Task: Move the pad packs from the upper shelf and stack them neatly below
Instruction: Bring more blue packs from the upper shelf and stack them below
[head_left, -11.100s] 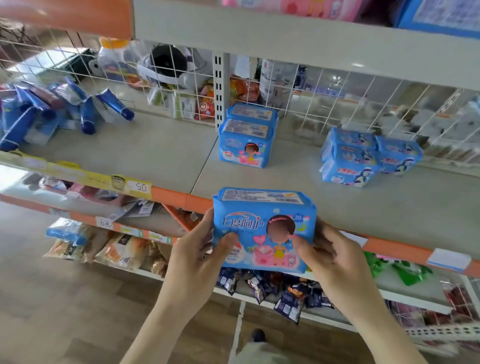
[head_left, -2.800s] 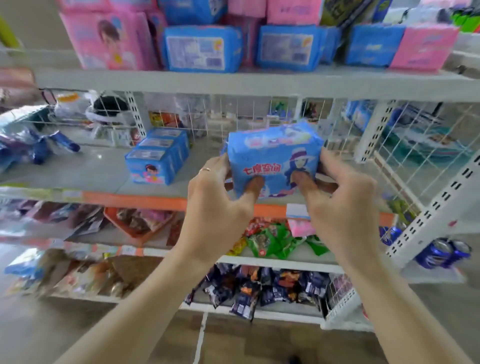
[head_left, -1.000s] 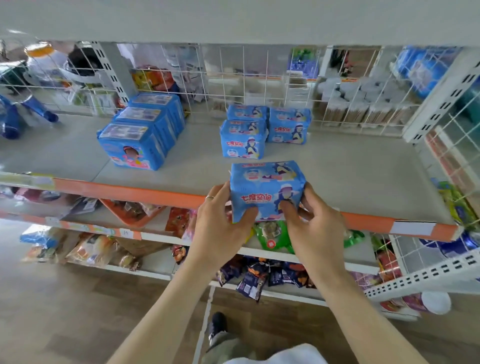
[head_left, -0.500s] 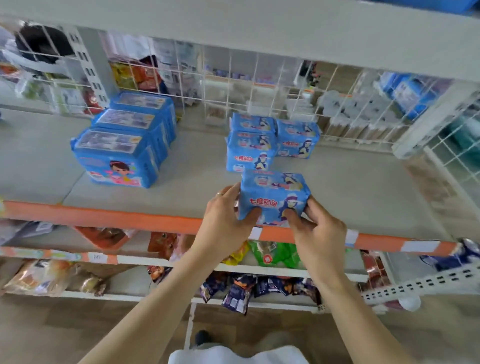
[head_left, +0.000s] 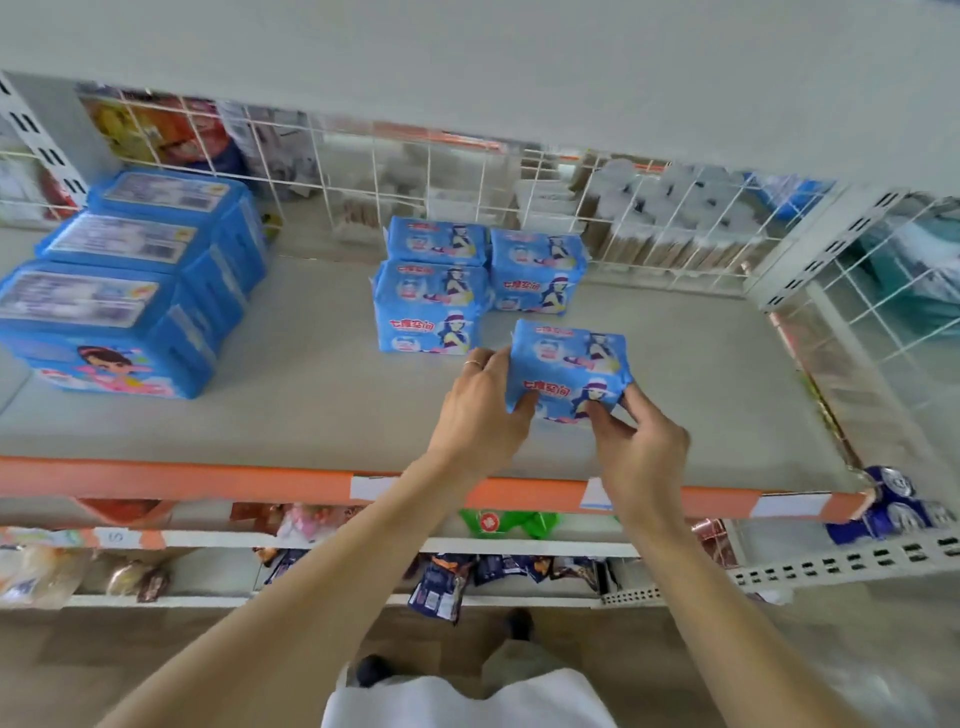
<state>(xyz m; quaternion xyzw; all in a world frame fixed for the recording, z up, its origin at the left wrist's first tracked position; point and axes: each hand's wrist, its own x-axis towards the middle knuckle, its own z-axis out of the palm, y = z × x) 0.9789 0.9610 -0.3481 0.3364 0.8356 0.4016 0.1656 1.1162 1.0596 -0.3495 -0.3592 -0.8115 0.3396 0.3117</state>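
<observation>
Holding: both hands grasp one small blue pad pack (head_left: 569, 366) by its ends, over the grey shelf board (head_left: 322, 410), in front of the right-hand packs already there.
Left hand (head_left: 480, 415): fingers curled round the pack's left end, thumb on its front face; a ring shows on one finger.
Right hand (head_left: 641, 444): thumb and fingers pinch the pack's lower right corner.
Contact with shelf: the pack's underside is hidden by the hands, so whether it rests on the board or is just above it cannot be told.
Small packs behind: a front left pack (head_left: 431, 309) stands just beyond the left hand, with another pack (head_left: 439, 240) behind it; a third pack (head_left: 537, 273) stands to their right, directly behind the held one. All three appear to touch one another.
Large packs: a row of three bigger blue pad packs (head_left: 119, 301) sits at the left of the same shelf, well apart from the small ones, running front to back, printed labels up.
Shelf edge: an orange strip (head_left: 182, 480) with white tags runs along the front, under both forearms.
Back wall: a white wire grid (head_left: 467, 192), with blurred goods behind it.
Below: lower shelves carry snack packets (head_left: 441, 587) and a green packet (head_left: 501, 522); blue cans (head_left: 893, 501) sit at the right end.
</observation>
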